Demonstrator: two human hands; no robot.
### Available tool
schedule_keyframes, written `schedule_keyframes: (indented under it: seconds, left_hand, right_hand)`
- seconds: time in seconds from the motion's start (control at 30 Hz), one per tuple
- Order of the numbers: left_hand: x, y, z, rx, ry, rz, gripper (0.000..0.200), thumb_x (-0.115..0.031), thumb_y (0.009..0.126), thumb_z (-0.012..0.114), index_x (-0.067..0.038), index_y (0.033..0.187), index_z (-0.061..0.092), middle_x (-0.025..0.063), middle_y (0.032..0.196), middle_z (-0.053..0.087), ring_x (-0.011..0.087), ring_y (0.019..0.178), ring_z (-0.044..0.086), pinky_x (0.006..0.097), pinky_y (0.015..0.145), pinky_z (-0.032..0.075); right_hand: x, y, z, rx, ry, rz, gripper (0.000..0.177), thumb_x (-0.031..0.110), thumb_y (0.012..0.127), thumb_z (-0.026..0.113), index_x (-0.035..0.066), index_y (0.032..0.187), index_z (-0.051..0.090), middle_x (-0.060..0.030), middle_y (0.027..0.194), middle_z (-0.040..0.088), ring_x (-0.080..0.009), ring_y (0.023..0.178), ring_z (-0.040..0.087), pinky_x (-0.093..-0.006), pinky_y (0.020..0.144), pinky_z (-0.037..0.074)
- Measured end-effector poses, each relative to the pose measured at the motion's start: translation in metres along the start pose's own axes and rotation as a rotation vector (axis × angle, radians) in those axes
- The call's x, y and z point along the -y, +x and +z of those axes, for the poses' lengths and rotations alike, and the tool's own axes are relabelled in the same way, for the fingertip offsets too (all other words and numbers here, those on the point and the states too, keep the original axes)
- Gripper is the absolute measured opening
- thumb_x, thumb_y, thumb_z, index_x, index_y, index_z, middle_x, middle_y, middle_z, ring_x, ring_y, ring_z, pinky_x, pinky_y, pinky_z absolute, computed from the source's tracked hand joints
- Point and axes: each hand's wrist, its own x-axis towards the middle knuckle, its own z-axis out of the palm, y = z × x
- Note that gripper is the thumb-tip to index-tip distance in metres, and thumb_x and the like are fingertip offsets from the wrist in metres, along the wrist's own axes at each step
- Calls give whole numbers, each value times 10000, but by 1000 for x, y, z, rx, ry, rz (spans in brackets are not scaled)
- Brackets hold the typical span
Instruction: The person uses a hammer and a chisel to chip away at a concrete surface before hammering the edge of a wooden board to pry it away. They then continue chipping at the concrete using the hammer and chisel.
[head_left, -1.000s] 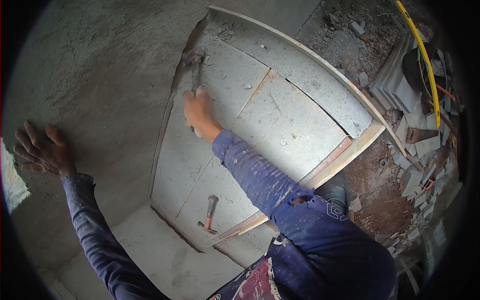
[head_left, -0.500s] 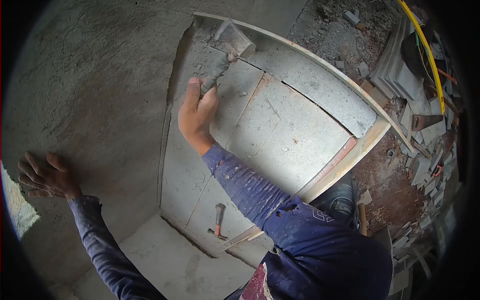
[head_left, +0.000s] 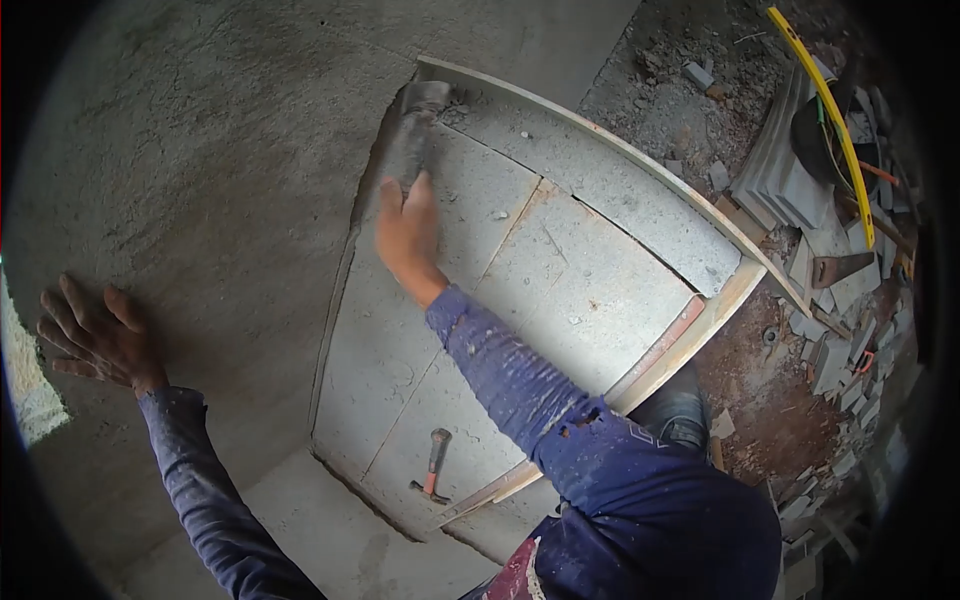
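Observation:
My right hand [head_left: 410, 235] is wrapped round the handle of a dusty mallet [head_left: 428, 98]. The mallet is smeared by motion, its head low over the slab's far left corner by the wall; whether it touches cannot be made out. Under it lie grey stone slabs [head_left: 590, 295] with straight seams and a dark gap between them. My left hand [head_left: 100, 340] rests flat with spread fingers on the rough cement wall [head_left: 220, 200], holding nothing. A claw hammer [head_left: 436, 465] with a reddish neck lies on the near slabs.
A curved pale edge strip [head_left: 600, 140] borders the slabs on the far side. Wooden boards [head_left: 690, 335] run along the near right edge. To the right lie stacked tiles [head_left: 790, 165], a yellow spirit level [head_left: 835, 110], a handsaw [head_left: 840, 268] and broken pieces on the dirt floor.
The mallet has swung left and downward toward the slab's corner by the wall. My left hand stays on the wall. The whole view has shifted slightly.

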Motion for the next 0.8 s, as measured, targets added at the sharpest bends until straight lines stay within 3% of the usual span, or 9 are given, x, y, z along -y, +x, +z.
schedule_keyframes:
  seconds: [0.1, 0.13, 0.2, 0.3, 0.4, 0.5, 0.63, 0.7, 0.8]
  left_hand:
    - [3, -1, 0, -3, 17, -3, 581, -530, 980, 469, -351, 1516, 335, -72, 1617, 237, 263, 1515, 145, 707, 1154, 63]
    - [3, -3, -2, 4, 17, -6, 581, -530, 980, 469, -351, 1516, 335, -72, 1617, 237, 263, 1515, 145, 707, 1154, 63]
    - [1, -1, -2, -5, 11, -25, 574, -522, 979, 478, -366, 1513, 336, -88, 1615, 239, 248, 1514, 151, 697, 1161, 68]
    - [3, 0, -1, -15, 18, -5, 576, -524, 977, 481, -378, 1513, 329, -93, 1615, 240, 233, 1516, 149, 695, 1164, 74]
    - [3, -2, -1, -14, 7, -14, 574, -529, 977, 476, -389, 1513, 324, -102, 1620, 229, 222, 1520, 138, 697, 1165, 72]
    - [4, -2, -1, -12, 13, -18, 576, -536, 976, 475, -393, 1513, 322, -105, 1625, 219, 213, 1523, 129, 698, 1167, 71]
    - [5, -3, -1, -1, 36, -23, 578, -537, 976, 473, -396, 1514, 317, -112, 1628, 212, 209, 1524, 124, 696, 1169, 71]
    - [2, -1, -2, -6, -5, -35, 574, -549, 977, 463, -412, 1513, 309, -123, 1626, 209, 203, 1525, 120, 698, 1170, 65]
    - [5, -2, 1, -19, 11, -32, 580, -555, 973, 470, -426, 1512, 298, -134, 1625, 207, 192, 1524, 119, 695, 1174, 58]
  right_hand:
    - [15, -14, 4, -274, 378, -117, 345, 189, 1002, 485, -117, 1158, 460, -291, 999, 623, -440, 944, 638, -468, 832, 479]
    - [3, -7, 9, -270, 372, -114, 345, 189, 1002, 485, -117, 1158, 460, -291, 999, 623, -440, 944, 638, -468, 832, 479]
    - [-6, 12, 12, 42, -61, 154, 320, 176, 1008, 491, -108, 1147, 437, -253, 942, 609, -400, 879, 638, -451, 802, 487]
    - [19, -7, -7, -146, -3, -109, 331, 166, 1002, 493, -120, 1158, 433, -290, 968, 620, -446, 874, 643, -474, 806, 485]
    - [23, -13, -6, -235, 201, -99, 354, 175, 995, 496, -135, 1155, 432, -364, 1036, 616, -518, 953, 625, -510, 822, 475]
    - [-15, 9, 10, -74, -109, 0, 361, 182, 999, 490, -134, 1162, 431, -355, 999, 632, -507, 890, 647, -512, 797, 479]
    - [20, -11, -5, -95, 47, -100, 381, 177, 1002, 489, -142, 1192, 402, -376, 1046, 612, -499, 943, 641, -510, 814, 473]
    - [16, -9, 1, -128, 73, 36, 358, 183, 997, 494, -135, 1155, 444, -369, 1080, 602, -488, 981, 630, -506, 839, 469]
    - [-5, 6, 11, -164, -70, -31, 329, 189, 1000, 492, -120, 1110, 463, -352, 1066, 597, -474, 986, 622, -502, 845, 462]
